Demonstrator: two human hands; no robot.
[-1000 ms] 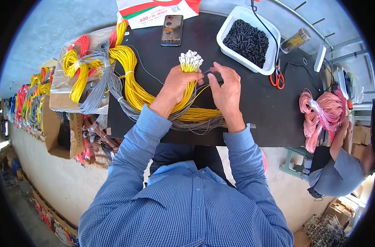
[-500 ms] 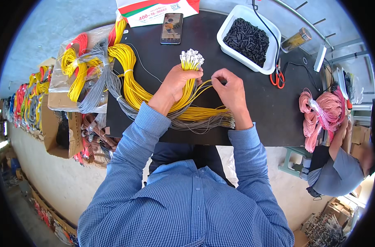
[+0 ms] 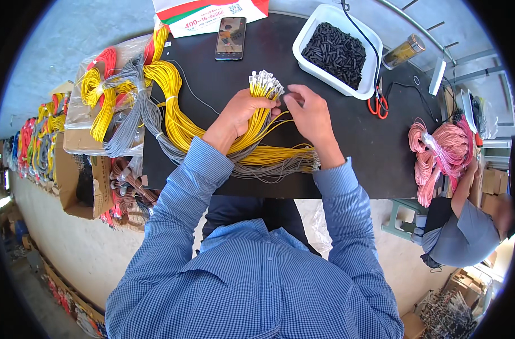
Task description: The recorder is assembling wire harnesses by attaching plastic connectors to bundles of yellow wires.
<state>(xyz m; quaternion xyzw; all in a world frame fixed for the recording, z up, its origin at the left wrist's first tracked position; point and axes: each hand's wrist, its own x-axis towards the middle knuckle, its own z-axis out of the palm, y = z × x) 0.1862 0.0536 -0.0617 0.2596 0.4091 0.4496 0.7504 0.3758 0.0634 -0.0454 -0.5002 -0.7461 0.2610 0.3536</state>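
Observation:
My left hand (image 3: pixel 240 116) is closed around a bundle of yellow wires (image 3: pixel 178 121), just below their upright ends. White connectors (image 3: pixel 266 83) cluster at the top, above the fist. Close beside them on the right, my right hand (image 3: pixel 311 113) has thumb and forefinger drawn together; whatever lies between them is too small to make out. A few stray yellow wires curve out between the two hands. Grey wires (image 3: pixel 268 169) run along with the yellow ones across the table under my wrists, their other ends near my right cuff.
On the black table (image 3: pixel 376 164) are a phone (image 3: pixel 230 39), a white tub (image 3: pixel 302 62) of black sleeves, red-handled scissors (image 3: pixel 378 104) and a jar (image 3: pixel 403 52). Pink wire coils (image 3: pixel 446 150) lie right, near a seated person (image 3: pixel 466 226). An open cardboard box (image 3: pixel 82 181) stands left.
My right hand has moved up and left, from out beside the loose yellow wire to next to the white connectors. My left hand keeps its hold on the bundle.

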